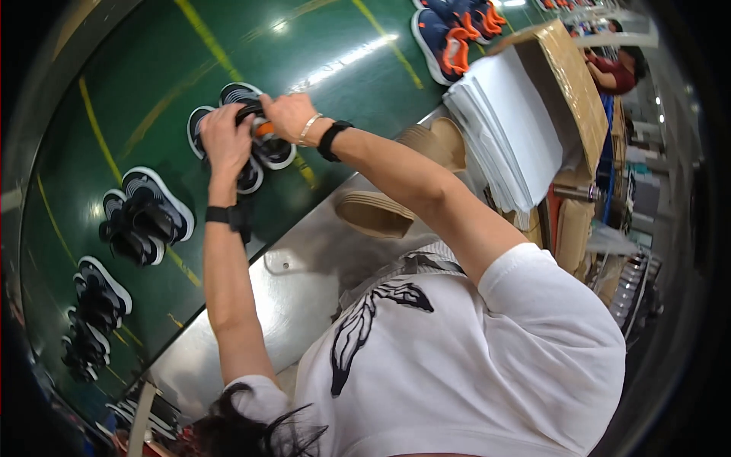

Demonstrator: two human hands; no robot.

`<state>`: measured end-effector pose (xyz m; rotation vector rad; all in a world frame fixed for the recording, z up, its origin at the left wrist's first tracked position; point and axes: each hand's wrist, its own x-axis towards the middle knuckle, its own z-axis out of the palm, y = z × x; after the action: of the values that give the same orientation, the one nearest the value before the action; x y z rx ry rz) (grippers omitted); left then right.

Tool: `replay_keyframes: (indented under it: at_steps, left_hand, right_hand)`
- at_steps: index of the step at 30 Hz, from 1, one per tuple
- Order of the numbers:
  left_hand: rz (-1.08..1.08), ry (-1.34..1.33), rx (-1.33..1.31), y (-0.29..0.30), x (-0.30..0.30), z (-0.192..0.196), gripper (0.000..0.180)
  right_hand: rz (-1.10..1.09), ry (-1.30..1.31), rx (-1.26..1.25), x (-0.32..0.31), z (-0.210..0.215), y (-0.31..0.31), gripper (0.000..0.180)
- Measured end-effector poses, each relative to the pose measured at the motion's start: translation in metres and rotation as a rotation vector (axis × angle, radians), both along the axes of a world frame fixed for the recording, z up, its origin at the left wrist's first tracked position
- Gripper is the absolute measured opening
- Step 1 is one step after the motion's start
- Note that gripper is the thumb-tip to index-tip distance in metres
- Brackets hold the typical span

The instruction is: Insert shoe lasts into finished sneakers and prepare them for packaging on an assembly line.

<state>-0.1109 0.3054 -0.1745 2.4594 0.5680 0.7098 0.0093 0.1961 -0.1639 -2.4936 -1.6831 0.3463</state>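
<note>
A pair of black-and-white sneakers lies side by side on the green conveyor belt (pixel 304 30) in front of me. My left hand (pixel 226 141) is curled over the left sneaker (pixel 196 128), its fingertips at a black strap-like piece (pixel 248 113). From the other side, my right hand (pixel 293 118) closes its fingers on that piece above the right sneaker (pixel 283 155). An orange patch (pixel 264 129) shows beneath the right fingers. My hands cover most of both shoe openings, so the exact grip is partly hidden.
More black sneakers (pixel 156 209) stand in pairs along the belt to the left. Navy sneakers with orange linings (pixel 449 49) are at the far right. Beside my right arm are brown moulded shoe inserts (pixel 373 213), a stack of white paper (pixel 506 126) and a cardboard box (pixel 575 99).
</note>
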Motion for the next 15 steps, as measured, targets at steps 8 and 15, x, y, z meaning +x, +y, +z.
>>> replay_keyframes:
  at_steps: [8, 15]
  left_hand:
    - [0.104, -0.465, -0.335, -0.163, 0.032, 0.141, 0.019]
    - [-0.481, -0.232, -0.765, -0.371, 0.109, 0.091, 0.027]
  right_hand:
    - [0.118, -0.183, 0.788, 0.117, 0.139, -0.162, 0.019]
    - [-0.097, -0.286, 0.414, 0.217, 0.099, -0.395, 0.041]
